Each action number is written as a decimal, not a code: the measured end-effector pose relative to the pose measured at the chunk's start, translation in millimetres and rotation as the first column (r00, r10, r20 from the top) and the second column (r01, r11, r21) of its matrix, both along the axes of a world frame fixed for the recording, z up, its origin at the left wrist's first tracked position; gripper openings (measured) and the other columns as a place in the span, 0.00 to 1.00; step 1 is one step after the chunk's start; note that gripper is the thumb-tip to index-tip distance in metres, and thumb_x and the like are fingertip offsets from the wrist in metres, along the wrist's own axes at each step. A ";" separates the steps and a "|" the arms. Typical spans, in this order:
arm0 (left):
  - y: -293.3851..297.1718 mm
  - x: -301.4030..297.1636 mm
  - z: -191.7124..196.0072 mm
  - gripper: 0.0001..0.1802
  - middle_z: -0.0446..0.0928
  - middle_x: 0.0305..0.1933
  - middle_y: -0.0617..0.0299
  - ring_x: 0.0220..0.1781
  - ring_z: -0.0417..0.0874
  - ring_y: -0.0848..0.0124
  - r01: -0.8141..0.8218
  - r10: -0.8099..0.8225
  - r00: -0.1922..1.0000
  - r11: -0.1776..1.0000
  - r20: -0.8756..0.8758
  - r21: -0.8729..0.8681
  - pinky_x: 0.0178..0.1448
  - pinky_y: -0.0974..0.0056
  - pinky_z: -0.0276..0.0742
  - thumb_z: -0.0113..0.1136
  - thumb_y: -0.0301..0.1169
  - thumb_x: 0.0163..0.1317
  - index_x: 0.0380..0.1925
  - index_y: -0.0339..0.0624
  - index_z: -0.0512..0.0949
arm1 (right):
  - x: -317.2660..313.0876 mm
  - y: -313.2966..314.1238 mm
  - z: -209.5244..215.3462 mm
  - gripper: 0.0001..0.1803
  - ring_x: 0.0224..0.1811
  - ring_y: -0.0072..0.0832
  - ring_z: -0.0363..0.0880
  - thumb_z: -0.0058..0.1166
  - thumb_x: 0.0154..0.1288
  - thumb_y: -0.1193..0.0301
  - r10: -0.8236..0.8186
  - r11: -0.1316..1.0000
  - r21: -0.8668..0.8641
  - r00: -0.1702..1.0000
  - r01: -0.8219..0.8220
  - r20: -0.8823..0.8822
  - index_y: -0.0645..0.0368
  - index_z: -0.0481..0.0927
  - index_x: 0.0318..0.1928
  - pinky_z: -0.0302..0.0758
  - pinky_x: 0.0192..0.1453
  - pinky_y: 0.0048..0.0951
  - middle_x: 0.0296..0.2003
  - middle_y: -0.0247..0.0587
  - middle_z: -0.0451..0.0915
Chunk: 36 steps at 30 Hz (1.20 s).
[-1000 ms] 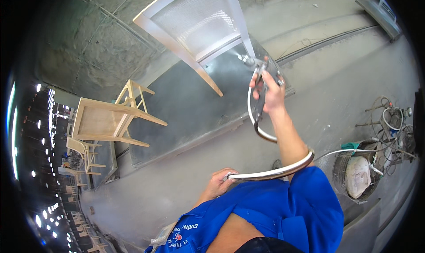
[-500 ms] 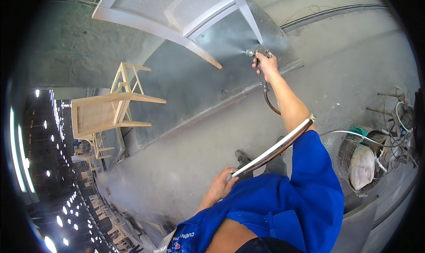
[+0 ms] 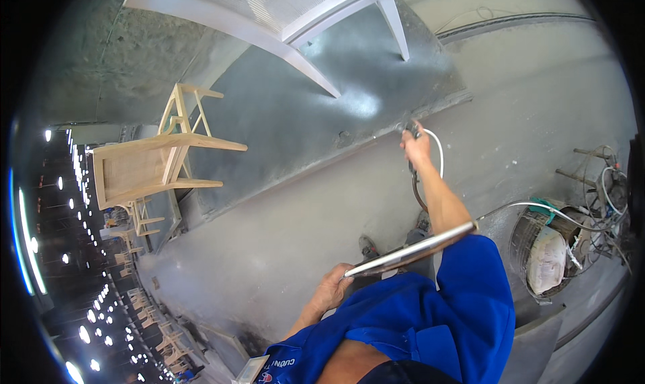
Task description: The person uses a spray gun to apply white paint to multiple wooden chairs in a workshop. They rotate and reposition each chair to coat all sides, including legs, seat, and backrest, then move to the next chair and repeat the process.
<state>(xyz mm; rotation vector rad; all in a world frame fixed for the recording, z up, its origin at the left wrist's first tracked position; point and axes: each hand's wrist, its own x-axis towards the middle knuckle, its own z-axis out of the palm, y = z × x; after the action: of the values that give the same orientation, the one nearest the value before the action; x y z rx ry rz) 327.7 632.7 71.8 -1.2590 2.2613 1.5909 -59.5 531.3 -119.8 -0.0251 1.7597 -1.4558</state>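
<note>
A spray gun (image 3: 409, 130) is in my right hand (image 3: 419, 146), fingers wrapped round its grip. It points toward the legs of a whitish chair frame (image 3: 316, 69) with a mesh panel, at the top of the view. Whitish haze hangs near the chair's legs, one of which has a browner tip. My left hand (image 3: 330, 288) is closed round a white and brown hose (image 3: 410, 251) in front of my body. That hose arches up past my right forearm. A thinner hose drops from the gun's grip.
Bare wooden chairs (image 3: 138, 167) stand to the left, with several more beyond. Beneath the whitish chair lies a dark board (image 3: 269, 129) with a raised edge. On the right, a wire basket (image 3: 521, 249) holds a pale bag, beside tangled hoses (image 3: 608, 182).
My right hand has drawn the spray gun down and nearer to me, away from the chair leg. The hose in my left hand now lies flatter, and a white loop shows beside the gun.
</note>
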 end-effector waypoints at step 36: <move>-259.4 117.9 65.2 0.13 0.86 0.47 0.51 0.44 0.88 0.53 0.387 -0.541 0.399 0.831 -0.740 -0.399 0.48 0.57 0.84 0.67 0.23 0.66 0.50 0.39 0.82 | 44.8 -17.7 555.9 0.25 0.28 0.16 0.79 0.61 0.66 0.63 -0.219 0.943 -0.160 0.183 0.292 -0.958 0.48 0.82 0.64 0.69 0.22 0.23 0.31 0.30 0.82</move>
<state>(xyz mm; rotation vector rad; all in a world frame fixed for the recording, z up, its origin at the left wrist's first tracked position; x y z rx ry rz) 445.6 373.3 136.9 0.3792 2.8895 2.0020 -14.7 513.6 436.1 -0.8625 2.9646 -1.7773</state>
